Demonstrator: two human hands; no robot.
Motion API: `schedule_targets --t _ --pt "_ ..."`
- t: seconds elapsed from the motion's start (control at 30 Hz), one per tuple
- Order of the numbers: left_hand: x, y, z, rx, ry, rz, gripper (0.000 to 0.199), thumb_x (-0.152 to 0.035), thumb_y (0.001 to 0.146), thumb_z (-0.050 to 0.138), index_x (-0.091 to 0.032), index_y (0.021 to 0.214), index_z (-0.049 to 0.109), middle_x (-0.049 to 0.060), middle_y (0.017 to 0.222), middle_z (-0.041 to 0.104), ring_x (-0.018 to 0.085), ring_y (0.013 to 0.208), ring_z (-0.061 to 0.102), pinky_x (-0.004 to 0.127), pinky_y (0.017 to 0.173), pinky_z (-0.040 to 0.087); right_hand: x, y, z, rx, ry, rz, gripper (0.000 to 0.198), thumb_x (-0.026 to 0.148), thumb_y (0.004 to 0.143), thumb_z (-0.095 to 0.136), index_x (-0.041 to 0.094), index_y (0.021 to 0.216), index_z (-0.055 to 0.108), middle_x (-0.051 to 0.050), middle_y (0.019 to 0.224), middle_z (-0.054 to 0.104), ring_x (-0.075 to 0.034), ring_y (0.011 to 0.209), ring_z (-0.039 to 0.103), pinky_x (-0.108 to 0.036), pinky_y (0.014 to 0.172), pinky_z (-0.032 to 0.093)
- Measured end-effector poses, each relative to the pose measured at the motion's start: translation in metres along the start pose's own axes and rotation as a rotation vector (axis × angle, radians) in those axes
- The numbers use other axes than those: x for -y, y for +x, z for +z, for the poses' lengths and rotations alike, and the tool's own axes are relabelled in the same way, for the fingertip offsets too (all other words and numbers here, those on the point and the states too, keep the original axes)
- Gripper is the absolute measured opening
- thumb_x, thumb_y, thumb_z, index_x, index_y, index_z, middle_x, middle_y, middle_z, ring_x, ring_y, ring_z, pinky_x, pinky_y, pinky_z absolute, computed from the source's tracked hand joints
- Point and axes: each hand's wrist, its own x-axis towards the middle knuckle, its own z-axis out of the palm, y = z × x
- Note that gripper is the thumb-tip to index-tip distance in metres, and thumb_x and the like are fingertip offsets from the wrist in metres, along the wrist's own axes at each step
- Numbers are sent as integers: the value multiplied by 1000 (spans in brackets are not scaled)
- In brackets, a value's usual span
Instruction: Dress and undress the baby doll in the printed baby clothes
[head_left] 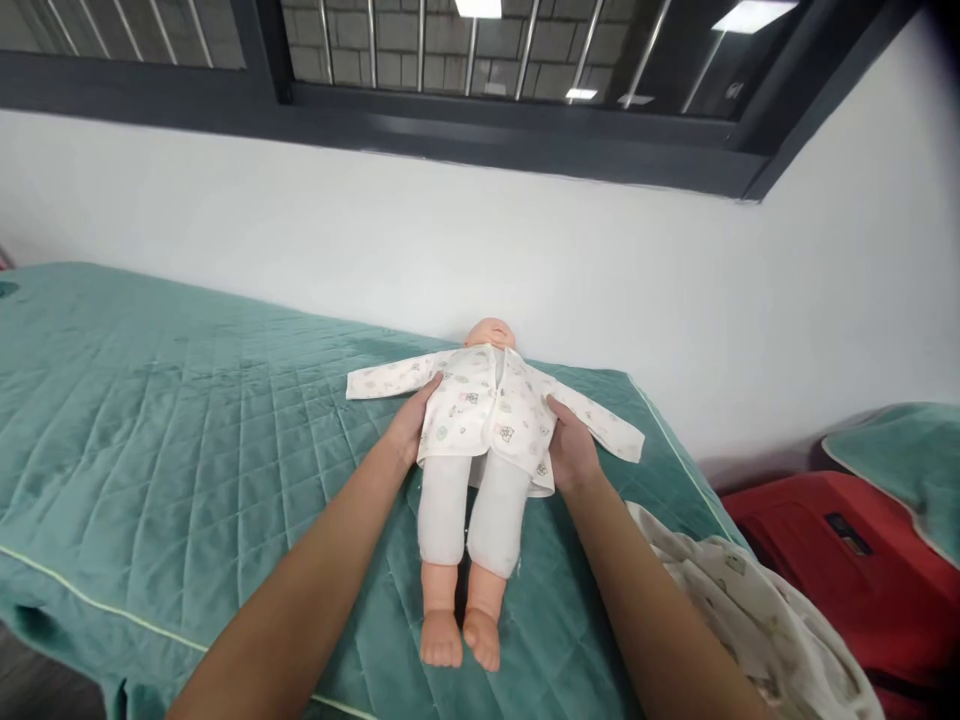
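Observation:
A baby doll [442,510] lies on its back on a green quilted cover, head toward the wall and bare feet toward me. It wears a white printed jacket [480,405] with both sleeves spread out sideways, fastened near the middle of the front. My left hand [415,420] grips the doll's side at the waist, thumb on top of the jacket. On the opposite side my right hand [571,445] holds the waist the same way, with its fingers partly hidden under the body. White cloth covers the doll's upper legs.
The green quilted cover [187,420] spreads over a bed against a white wall [450,240]. A crumpled printed cloth [750,600] lies at the right edge. Beyond it stands a red case [847,570] with green fabric [907,460] on it. A dark-framed barred window [487,120] is above.

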Motion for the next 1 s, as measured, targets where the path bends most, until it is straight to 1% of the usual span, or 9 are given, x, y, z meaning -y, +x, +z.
schedule_targets --t 0.13,0.3,0.47,0.6,0.77,0.87,1.0 --pt "2 7 2 26 -29 -40 56 -47 87 59 -11 130 58 17 123 67 30 114 65 44 103 52 0 -1 -7 10 -29 -45 37 41 86 52 15 107 67 -10 103 73 -29 116 62 -49 104 48" --pt "3 1 0 -20 -1 -34 54 -45 87 61 -13 131 57 15 121 69 29 114 65 43 102 53 1 -3 -9 11 -23 -86 39 43 86 52 15 110 66 -10 108 71 -30 118 60 -50 105 47" --pt "2 -1 -1 -5 16 -40 51 -44 89 58 -14 131 57 13 120 69 29 114 65 44 102 53 2 3 -19 29 -23 -83 40 47 86 50 17 108 66 -10 106 71 -30 117 61 -51 104 48" --pt "-1 -3 2 -20 -6 -67 50 -41 90 57 -13 131 57 14 120 69 29 114 65 44 102 52 2 4 -23 -59 40 -75 31 42 84 52 19 99 66 -8 99 72 -30 113 63 -49 101 50" --pt "-3 -9 7 -52 -20 -126 49 -39 92 53 -11 132 57 15 121 68 30 116 63 44 102 52 5 2 -21 -159 81 -123 18 34 80 55 20 88 62 -7 85 71 -29 104 66 -48 95 54" --pt "-2 -13 6 -70 42 -70 49 -41 92 54 -12 131 58 14 123 68 30 116 63 43 101 52 12 5 -29 -204 95 -162 11 31 77 58 21 82 57 -5 78 67 -28 96 67 -46 91 57" --pt "-1 -24 3 -101 237 91 45 -41 89 59 -15 126 61 12 122 68 28 113 64 39 97 53 23 8 -49 -285 106 -192 13 28 77 59 22 84 49 -2 85 65 -20 86 67 -41 84 59"
